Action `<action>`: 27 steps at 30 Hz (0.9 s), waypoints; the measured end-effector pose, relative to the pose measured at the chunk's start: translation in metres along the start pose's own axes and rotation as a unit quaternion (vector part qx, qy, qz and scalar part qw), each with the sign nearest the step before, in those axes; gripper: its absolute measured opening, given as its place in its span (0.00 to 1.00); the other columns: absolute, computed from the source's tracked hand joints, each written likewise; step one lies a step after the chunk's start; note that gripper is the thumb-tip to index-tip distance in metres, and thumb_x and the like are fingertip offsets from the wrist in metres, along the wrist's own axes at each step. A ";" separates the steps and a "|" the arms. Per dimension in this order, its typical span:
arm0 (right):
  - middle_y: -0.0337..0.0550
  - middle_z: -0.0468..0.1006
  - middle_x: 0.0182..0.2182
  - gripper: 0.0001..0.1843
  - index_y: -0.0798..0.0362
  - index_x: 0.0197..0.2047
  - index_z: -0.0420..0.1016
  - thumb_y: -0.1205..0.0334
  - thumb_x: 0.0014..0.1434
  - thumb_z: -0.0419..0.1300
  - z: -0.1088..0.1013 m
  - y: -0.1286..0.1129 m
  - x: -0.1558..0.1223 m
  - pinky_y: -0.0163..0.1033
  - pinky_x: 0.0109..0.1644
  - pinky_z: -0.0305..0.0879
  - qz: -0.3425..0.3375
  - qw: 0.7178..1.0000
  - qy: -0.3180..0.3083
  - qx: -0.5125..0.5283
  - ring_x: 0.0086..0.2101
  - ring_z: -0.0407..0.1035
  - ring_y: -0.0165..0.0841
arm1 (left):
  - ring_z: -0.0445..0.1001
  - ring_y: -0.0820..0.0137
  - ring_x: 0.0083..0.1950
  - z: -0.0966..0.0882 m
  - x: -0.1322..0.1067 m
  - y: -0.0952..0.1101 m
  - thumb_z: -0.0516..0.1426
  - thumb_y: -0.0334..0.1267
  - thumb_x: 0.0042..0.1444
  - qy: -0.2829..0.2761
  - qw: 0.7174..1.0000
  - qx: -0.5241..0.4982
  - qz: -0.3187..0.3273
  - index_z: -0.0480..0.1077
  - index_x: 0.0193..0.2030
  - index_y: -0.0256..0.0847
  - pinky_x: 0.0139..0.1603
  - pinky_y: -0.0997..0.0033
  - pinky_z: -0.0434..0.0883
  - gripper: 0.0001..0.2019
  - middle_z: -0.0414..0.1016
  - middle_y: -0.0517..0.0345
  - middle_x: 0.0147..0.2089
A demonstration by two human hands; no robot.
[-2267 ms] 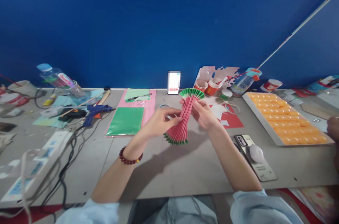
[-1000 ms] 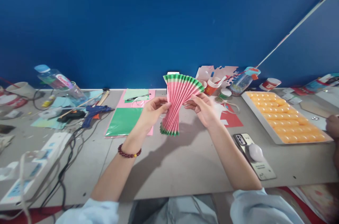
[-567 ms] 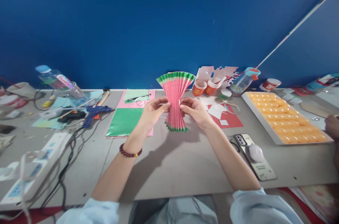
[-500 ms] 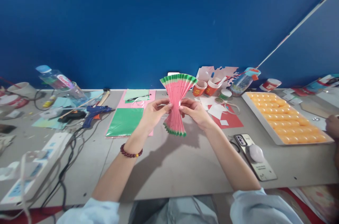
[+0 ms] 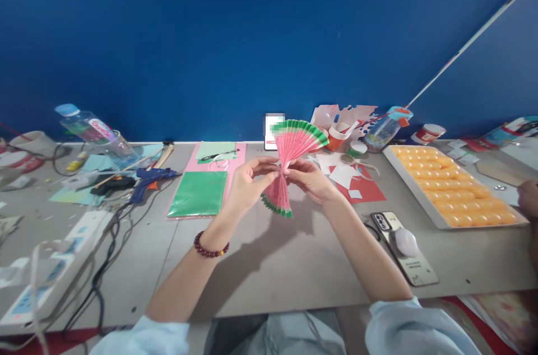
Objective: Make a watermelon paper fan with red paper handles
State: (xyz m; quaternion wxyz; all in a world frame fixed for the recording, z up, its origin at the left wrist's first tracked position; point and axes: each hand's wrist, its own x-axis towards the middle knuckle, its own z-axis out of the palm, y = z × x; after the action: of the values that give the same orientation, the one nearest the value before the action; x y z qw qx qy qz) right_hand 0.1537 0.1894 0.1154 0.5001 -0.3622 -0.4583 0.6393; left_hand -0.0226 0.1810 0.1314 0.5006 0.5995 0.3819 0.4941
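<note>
1. fan (image 5: 296, 145), pink pleated paper with green edges, is held in the air above the table (image 5: 273, 265), around the middle of the scene and a little toward the far side.
2. left hand (image 5: 252, 181) pinches the fan's waist from the left, thumb and fingers pressed together on the folds. a bracelet (image 5: 211, 246) sits on that wrist.
3. right hand (image 5: 311, 178) pinches the same waist from the right, fingertips closed on it. the two hands almost touch.
4. done, as it looks: every pleat is folded and the strip is squeezed narrow at the waist. the upper half spreads wide and tilts to the right, while the lower half spreads less.
5. left, as i judge: no tie, tape or glue shows at the waist, so only the fingers keep it gathered. the two halves are not joined into a round.
6. left of the hands a green sheet (image 5: 197, 194) lies on a pink sheet (image 5: 237, 167), and a glue gun (image 5: 149, 176) lies farther left, untouched.
7. a phone (image 5: 403, 248) lies near right and a tray (image 5: 412, 190) of orange balls is to the right. cups (image 5: 336, 136) stand far, just behind the fan.
8. another person's hand (image 5: 528, 198) shows at the right edge, well apart from the fan.
</note>
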 end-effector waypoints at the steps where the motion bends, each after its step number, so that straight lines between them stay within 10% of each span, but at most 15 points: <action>1: 0.33 0.76 0.26 0.08 0.50 0.28 0.78 0.62 0.43 0.71 -0.001 0.001 0.000 0.32 0.33 0.66 0.003 1.000 0.002 0.015 0.26 0.67 0.24 | 0.77 0.66 0.42 0.000 -0.001 0.001 0.63 0.38 0.49 0.003 1.000 0.013 0.009 0.71 0.45 0.38 0.45 0.65 0.74 0.15 0.79 0.51 0.39; 17: 0.40 0.78 0.32 0.10 0.51 0.32 0.80 0.57 0.45 0.71 -0.004 0.000 -0.002 0.39 0.40 0.68 -0.023 0.995 -0.082 0.060 0.35 0.71 0.31 | 0.74 0.71 0.37 0.007 -0.012 0.015 0.58 0.29 0.53 0.008 0.957 0.235 0.168 0.76 0.36 0.41 0.34 0.73 0.72 0.06 0.75 0.56 0.37; 27: 0.37 0.75 0.27 0.11 0.51 0.30 0.79 0.55 0.45 0.71 -0.005 0.002 -0.004 0.37 0.39 0.64 -0.048 0.996 -0.070 0.040 0.30 0.67 0.29 | 0.77 0.68 0.38 0.002 -0.011 0.020 0.56 0.37 0.56 -0.070 0.987 0.137 0.045 0.76 0.39 0.39 0.38 0.70 0.75 0.08 0.79 0.53 0.38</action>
State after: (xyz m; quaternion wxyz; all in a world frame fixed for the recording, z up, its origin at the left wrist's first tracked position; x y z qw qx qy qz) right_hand 0.1586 0.1868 0.1124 0.5112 -0.2739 -0.4833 0.6558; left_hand -0.0236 0.1660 0.1491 0.4162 0.7121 0.3831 0.4159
